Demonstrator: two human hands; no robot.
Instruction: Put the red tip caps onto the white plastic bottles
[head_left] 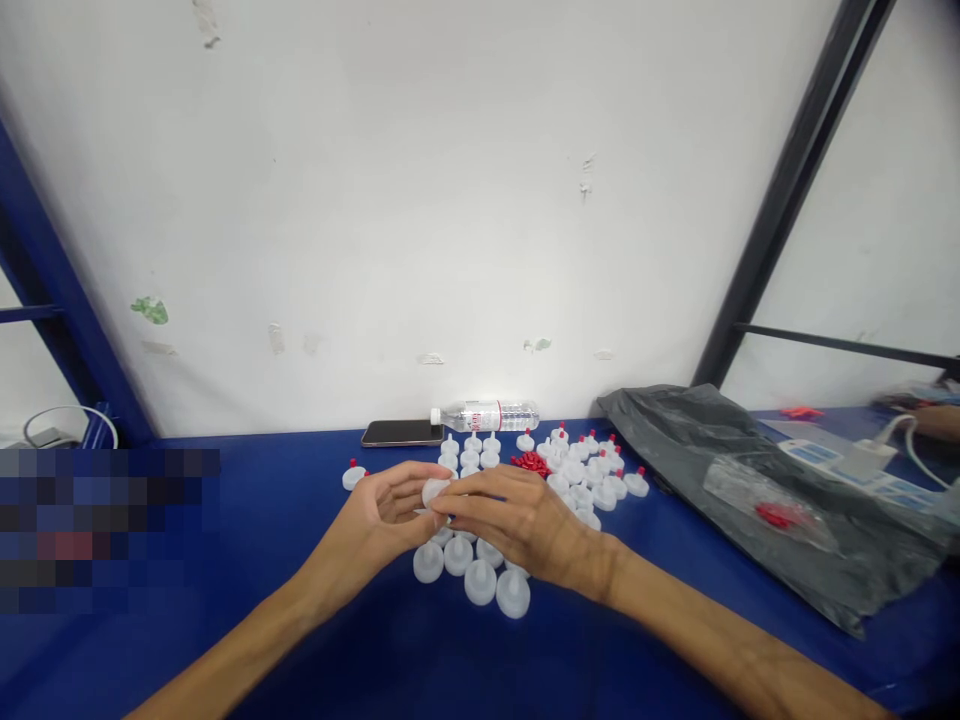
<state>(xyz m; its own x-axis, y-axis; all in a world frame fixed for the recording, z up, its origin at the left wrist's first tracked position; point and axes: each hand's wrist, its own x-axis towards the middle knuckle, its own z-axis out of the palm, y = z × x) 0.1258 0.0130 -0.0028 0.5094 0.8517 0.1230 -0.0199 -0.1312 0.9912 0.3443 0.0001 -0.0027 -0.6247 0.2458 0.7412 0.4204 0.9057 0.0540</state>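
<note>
My left hand (pixel 382 520) holds a white plastic cap (pixel 435 491) between thumb and fingers. My right hand (pixel 517 520) meets it from the right, fingertips pinched together against the same cap. Below and behind both hands, several white caps (pixel 480 580) lie on the blue table (pixel 300 640); those farther back carry small red tips (pixel 585 470). A heap of loose red tips (pixel 531 462) sits just beyond my right hand. One capped piece (pixel 352 476) lies apart at the left.
A clear water bottle (pixel 486 415) lies on its side at the wall, with a dark phone (pixel 402 432) left of it. A grey plastic bag (pixel 757 490) holding red pieces covers the right side. A white power strip (pixel 855 462) lies beyond it.
</note>
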